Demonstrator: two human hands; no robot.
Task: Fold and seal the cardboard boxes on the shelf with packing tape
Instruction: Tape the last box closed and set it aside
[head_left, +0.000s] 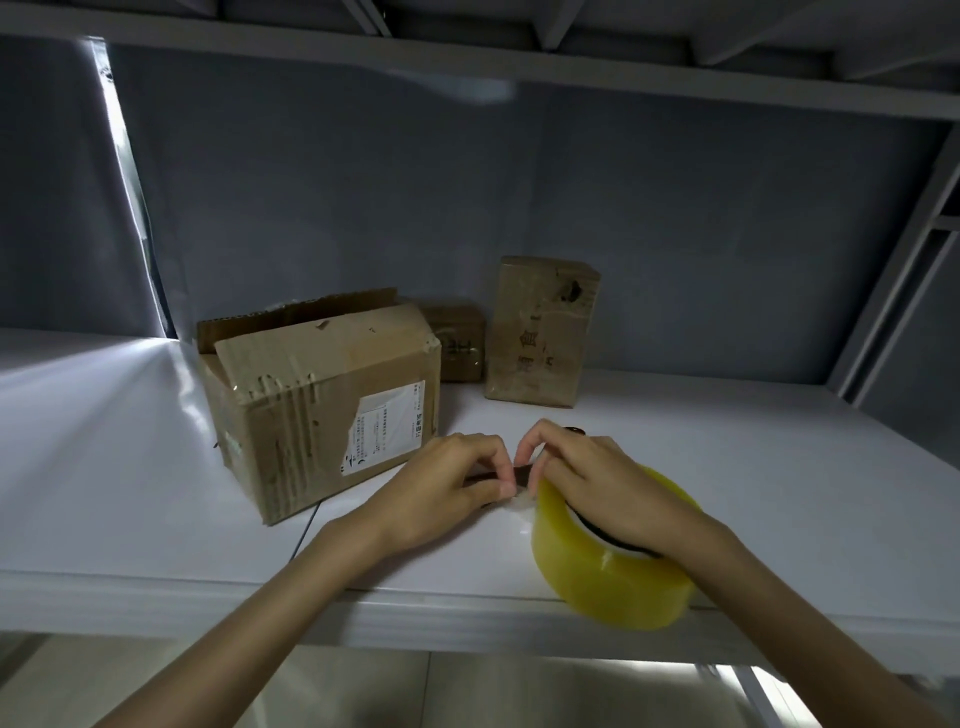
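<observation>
The tape roll (613, 566) sits at the near edge of the shelf (104, 467), to the right, standing on its rim so the band can unwind. Your right hand (597, 478) rests over the top of it, fingers curled down around the roll to steady it. Your left hand (447, 483) is just left of the roll, thumb and fingertips pinched together on what looks like the loose end of the tape; the strip itself is clear and hard to make out. You seem to be freeing the end before any sealing begins.

The big box (322, 400) stands to the far left of your hands, its top flaps only loosely closed and one flap still raised at the back, so it looks like the one waiting for tape. Farther back, a tall box (540, 332) stands upright to the right, and a small box (457, 343) sits between the two, partly hidden behind the big one. Both appear closed, though I cannot tell whether they are sealed.
</observation>
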